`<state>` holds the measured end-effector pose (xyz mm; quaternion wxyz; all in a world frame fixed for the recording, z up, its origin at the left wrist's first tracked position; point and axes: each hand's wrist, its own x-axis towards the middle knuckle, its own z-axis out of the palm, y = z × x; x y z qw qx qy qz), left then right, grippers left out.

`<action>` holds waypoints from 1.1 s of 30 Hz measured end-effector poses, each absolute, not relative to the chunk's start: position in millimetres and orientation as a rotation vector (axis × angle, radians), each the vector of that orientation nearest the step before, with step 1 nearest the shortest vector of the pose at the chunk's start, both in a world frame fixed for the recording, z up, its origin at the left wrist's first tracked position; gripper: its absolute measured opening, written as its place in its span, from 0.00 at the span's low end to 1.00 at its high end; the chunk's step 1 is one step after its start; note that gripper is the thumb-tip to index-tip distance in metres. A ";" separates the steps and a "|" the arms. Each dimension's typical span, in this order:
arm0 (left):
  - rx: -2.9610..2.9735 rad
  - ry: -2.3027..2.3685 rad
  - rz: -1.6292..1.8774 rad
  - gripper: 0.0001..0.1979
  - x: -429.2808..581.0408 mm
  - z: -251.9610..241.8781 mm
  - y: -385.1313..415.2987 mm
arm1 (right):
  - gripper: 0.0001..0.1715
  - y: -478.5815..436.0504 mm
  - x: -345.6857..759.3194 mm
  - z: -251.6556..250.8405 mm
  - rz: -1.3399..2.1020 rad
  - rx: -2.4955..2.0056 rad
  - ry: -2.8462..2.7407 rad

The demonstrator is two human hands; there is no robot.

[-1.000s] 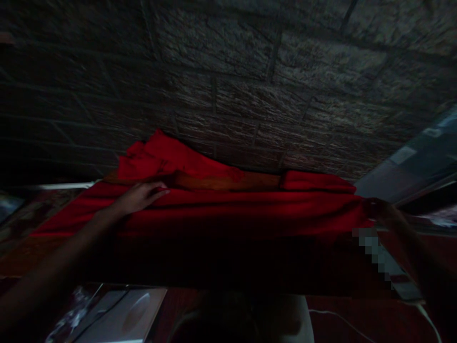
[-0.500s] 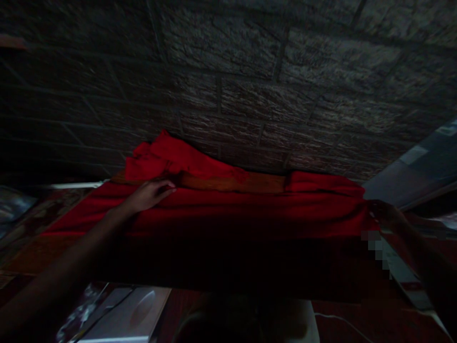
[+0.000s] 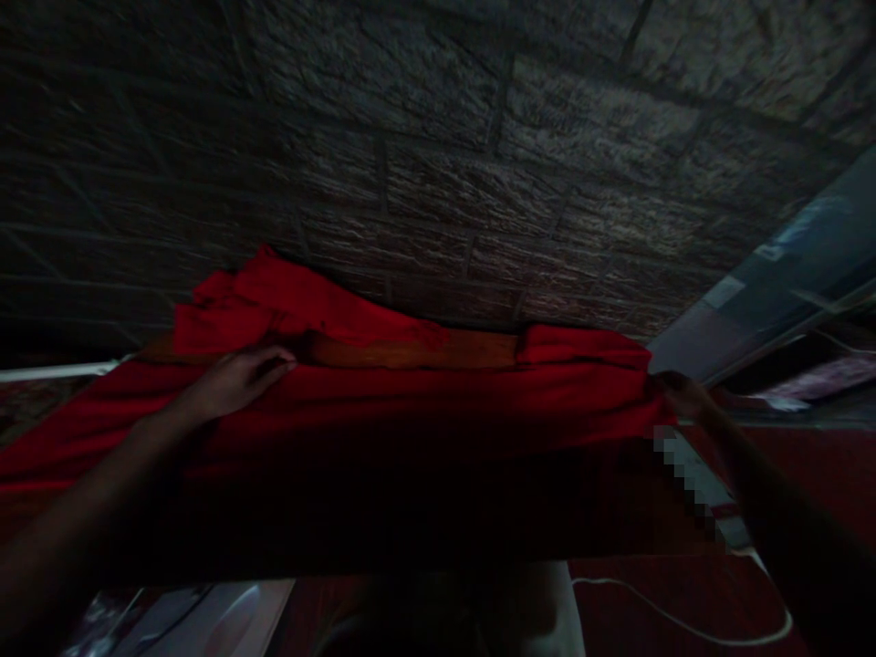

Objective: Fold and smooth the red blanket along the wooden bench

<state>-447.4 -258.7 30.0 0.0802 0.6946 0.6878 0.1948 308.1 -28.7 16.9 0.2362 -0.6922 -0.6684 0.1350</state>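
A long red cloth [image 3: 424, 397] stretches across a wooden table, its near part lost in deep shadow. At its far edge on the left, my left hand [image 3: 236, 381] rests on the fabric, thumb and forefinger curled toward each other in a pinch at the edge. My right hand [image 3: 681, 394], dark and partly in shadow, is closed around the cloth's right end. Behind the left hand lies a bunched red piece of cloth [image 3: 294, 301]; whether it joins the long one cannot be told. A folded red part [image 3: 585, 347] lies at the far right.
A block wall [image 3: 438, 182] rises right behind the wooden tabletop [image 3: 417, 351]. Below the near edge are a pale box-like object [image 3: 253, 616], a white seat edge [image 3: 571, 611] and a white cable [image 3: 684, 622]. A pale panel [image 3: 739, 274] leans at the right.
The view has turned to the right, so everything appears further left. Both hands keep about the same places on the red cloth.
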 end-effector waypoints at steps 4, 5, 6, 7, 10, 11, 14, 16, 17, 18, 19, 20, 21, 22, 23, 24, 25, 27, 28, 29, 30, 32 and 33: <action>2.102 2.072 0.557 0.30 -447.9 27.0 -258.7 | 0.19 -35.1 286.8 27.0 0.290 -1.922 -1.894; 2.117 2.062 0.551 0.30 -448.5 25.9 -258.4 | 0.22 -38.7 277.8 32.1 0.243 -1.886 -1.927; 2.137 2.048 0.550 0.29 -449.1 24.8 -257.9 | 0.25 -42.4 267.7 37.5 0.210 -1.818 -1.976; 2.157 2.032 0.550 0.28 -449.8 23.7 -257.1 | 0.27 -45.7 257.1 42.4 0.203 -1.723 -2.037; 2.188 1.999 0.556 0.24 -451.2 21.4 -254.8 | 0.29 -51.0 227.4 50.9 0.321 -1.463 -2.228; 2.181 1.997 0.564 0.24 -451.3 21.3 -254.3 | 0.29 -51.1 219.7 51.2 0.360 -1.420 -2.273; 2.129 1.998 0.580 0.22 -450.6 22.8 -254.8 | 0.28 -49.1 206.6 48.4 0.370 -1.382 -2.369; 2.115 2.002 0.573 0.22 -449.8 23.7 -256.4 | 0.27 -47.5 204.8 46.2 0.322 -1.348 -2.419; 2.122 2.006 0.570 0.22 -449.3 23.7 -257.3 | 0.27 -46.9 205.1 45.4 0.293 -1.325 -2.436; 2.136 2.018 0.572 0.22 -448.8 23.2 -258.0 | 0.28 -46.6 205.8 44.8 0.260 -1.303 -2.444; 2.157 2.035 0.579 0.22 -448.3 22.3 -258.5 | 0.29 -46.4 206.8 44.2 0.226 -1.289 -2.439; 2.181 2.050 0.589 0.21 -447.9 21.1 -258.7 | 0.30 -46.4 208.0 43.6 0.196 -1.282 -2.427; 2.205 2.062 0.596 0.21 -447.4 19.7 -258.6 | 0.31 -46.5 209.2 42.8 0.179 -1.280 -2.415; 2.224 2.074 0.600 0.21 -446.9 18.3 -258.2 | 0.31 -46.6 210.6 41.9 0.175 -1.284 -2.406; 2.235 2.084 0.603 0.20 -446.4 17.1 -257.7 | 0.31 -46.7 212.1 41.0 0.180 -1.288 -2.401; 2.239 2.088 0.606 0.20 -445.9 16.1 -257.0 | 0.30 -46.8 213.8 40.1 0.185 -1.290 -2.400; 2.236 2.090 0.615 0.20 -445.3 15.4 -256.3 | 0.30 -46.9 215.7 39.2 0.184 -1.289 -2.402; 2.218 2.100 0.643 0.20 -444.2 14.7 -255.2 | 0.30 -47.1 219.4 38.0 0.156 -1.282 -2.401; 2.210 2.106 0.653 0.20 -443.7 14.6 -254.8 | 0.30 -47.2 221.1 37.6 0.131 -1.282 -2.395; 2.207 2.108 0.657 0.20 -443.3 14.6 -254.5 | 0.31 -47.3 222.3 37.3 0.108 -1.281 -2.389; 2.209 2.109 0.655 0.20 -443.1 14.5 -254.3 | 0.31 -47.5 223.2 37.1 0.088 -1.282 -2.385; 2.222 2.107 0.650 0.20 -443.0 14.1 -254.0 | 0.32 -47.3 223.3 37.4 0.059 -1.296 -2.372; 2.230 2.104 0.648 0.20 -443.1 13.8 -253.9 | 0.33 -46.8 222.7 37.9 0.045 -1.313 -2.356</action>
